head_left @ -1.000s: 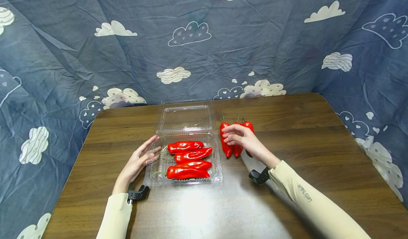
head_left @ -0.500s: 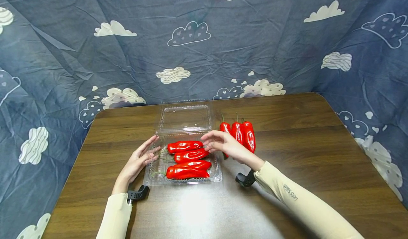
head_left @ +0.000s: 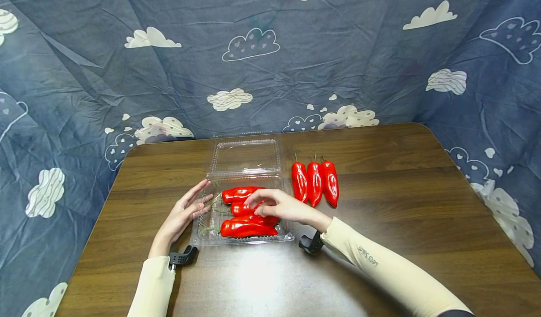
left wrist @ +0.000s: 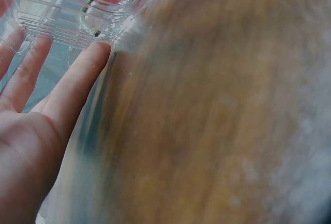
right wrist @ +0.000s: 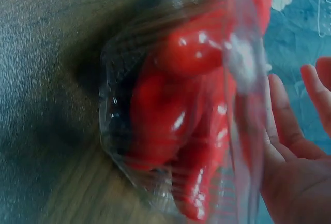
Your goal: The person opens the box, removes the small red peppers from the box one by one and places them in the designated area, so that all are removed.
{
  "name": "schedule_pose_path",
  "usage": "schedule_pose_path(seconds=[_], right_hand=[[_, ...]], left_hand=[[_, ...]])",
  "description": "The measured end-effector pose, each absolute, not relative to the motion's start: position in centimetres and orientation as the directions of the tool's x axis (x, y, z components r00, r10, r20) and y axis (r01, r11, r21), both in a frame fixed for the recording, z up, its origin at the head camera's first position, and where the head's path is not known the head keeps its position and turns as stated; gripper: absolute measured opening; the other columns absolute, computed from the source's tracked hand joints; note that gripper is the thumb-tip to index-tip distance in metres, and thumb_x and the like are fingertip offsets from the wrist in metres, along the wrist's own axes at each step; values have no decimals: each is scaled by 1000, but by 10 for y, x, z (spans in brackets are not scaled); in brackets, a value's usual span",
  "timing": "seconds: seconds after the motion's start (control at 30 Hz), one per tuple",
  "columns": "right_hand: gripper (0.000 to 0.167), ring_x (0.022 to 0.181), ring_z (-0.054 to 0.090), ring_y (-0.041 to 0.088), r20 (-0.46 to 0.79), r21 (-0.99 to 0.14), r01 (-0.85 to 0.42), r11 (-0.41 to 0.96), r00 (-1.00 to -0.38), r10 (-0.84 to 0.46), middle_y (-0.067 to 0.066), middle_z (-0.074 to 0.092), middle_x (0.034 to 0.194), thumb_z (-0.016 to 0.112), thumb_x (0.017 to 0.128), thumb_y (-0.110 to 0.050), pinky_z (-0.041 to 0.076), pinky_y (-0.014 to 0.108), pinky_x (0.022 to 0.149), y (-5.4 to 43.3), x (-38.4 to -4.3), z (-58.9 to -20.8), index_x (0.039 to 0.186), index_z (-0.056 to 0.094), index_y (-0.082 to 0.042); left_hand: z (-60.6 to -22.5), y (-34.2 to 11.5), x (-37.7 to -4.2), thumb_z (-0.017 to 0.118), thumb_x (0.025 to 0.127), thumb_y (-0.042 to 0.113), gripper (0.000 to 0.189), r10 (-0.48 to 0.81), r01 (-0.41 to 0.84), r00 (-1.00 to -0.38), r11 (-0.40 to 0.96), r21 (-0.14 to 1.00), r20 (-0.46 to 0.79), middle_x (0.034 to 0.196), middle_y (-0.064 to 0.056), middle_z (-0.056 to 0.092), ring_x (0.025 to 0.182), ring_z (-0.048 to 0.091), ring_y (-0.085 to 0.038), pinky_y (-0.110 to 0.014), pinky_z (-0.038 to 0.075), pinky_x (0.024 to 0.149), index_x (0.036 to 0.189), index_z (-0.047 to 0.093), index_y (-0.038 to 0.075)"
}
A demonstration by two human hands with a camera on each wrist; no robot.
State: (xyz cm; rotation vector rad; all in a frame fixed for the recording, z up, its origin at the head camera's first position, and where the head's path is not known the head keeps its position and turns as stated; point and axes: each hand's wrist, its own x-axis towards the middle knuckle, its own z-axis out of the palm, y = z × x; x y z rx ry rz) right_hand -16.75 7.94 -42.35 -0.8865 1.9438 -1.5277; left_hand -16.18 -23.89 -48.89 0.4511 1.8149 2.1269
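Note:
Several glossy red peppers (head_left: pixel 248 229) with green stems lie side by side in a clear plastic clamshell box (head_left: pixel 243 243), its lid (head_left: pixel 247 155) folded back away from me. My left hand (head_left: pixel 181 216) rests at the box's left side, fingers extended; in the left wrist view its fingertips (left wrist: pixel 98 50) touch the ribbed wall. Above the peppers is my right hand (head_left: pixel 285 208), fingers loosely bent, partly covering the middle ones from the head view. In the right wrist view that hand (right wrist: pixel 297 169) has spread fingers with nothing between them, beyond the box rim.
Three more red peppers (head_left: pixel 314 184) lie in a row on the wooden table (head_left: pixel 393 190), right of the box, stems pointing away. A dark blue cloth with white clouds (head_left: pixel 262 87) hangs behind the table. A black wrist mount (head_left: pixel 310 243) sits under the right wrist.
My right hand has moved left, from over the loose peppers to above those in the box, uncovering the row of three. The left hand has stayed in place.

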Motion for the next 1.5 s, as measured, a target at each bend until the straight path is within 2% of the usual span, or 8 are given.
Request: schedule_pose_path(seconds=[0.13, 0.37, 0.73, 1.0, 1.17, 1.5], right_hand=[[31, 105, 58, 31, 14, -963, -219, 155, -617, -787, 18, 60, 119, 54, 90, 5, 48, 32, 91, 73, -165, -426, 120, 59, 4], [32, 98, 60, 23, -22, -955, -231, 186, -569, -822, 9, 58, 127, 54, 89, 6, 48, 29, 89, 68, -163, -427, 120, 60, 0], [34, 103, 59, 18, -24, -905, -348, 244, -531, -847, 2, 61, 120, 57, 88, 3, 47, 27, 89, 62, -160, -430, 120, 64, -9], [40, 105, 58, 14, -5, -895, -376, 239, -527, -850, 3, 63, 117, 61, 85, 5, 49, 28, 87, 59, -160, -432, 121, 64, -10], [41, 110, 57, 13, 25, -888, -403, 220, -521, -853, 1, 61, 122, 55, 86, 8, 45, 30, 95, 59, -161, -433, 122, 64, -10], [39, 120, 49, 12, 28, -902, -368, 224, -568, -822, -1, 60, 126, 52, 88, 6, 38, 33, 101, 67, -165, -429, 120, 66, -11]], left_hand=[[-489, -239, -162, 40, 95, -8, 62, 429, -30, -902, -154, 988, 40, 157, -17, 15, 136, 23, -45, -34, 42, 101, 152, 20, 5], [-488, -238, -162, 40, 95, -8, 62, 427, -35, -904, -154, 987, 35, 157, -17, 15, 136, 23, -45, -34, 42, 101, 152, 20, 5], [-488, -238, -161, 40, 95, -8, 62, 421, -33, -907, -146, 989, 32, 157, -18, 15, 136, 23, -45, -34, 43, 100, 152, 20, 5], [-488, -237, -162, 40, 95, -7, 61, 416, -35, -909, -140, 990, 27, 157, -17, 16, 136, 24, -44, -33, 43, 100, 152, 21, 6], [-489, -237, -162, 40, 96, -8, 61, 417, -37, -909, -139, 990, 25, 157, -17, 16, 136, 25, -44, -33, 43, 100, 152, 21, 6], [-490, -238, -162, 40, 95, -8, 61, 418, -29, -908, -148, 989, 36, 156, -18, 16, 135, 24, -45, -34, 43, 100, 152, 21, 5]])
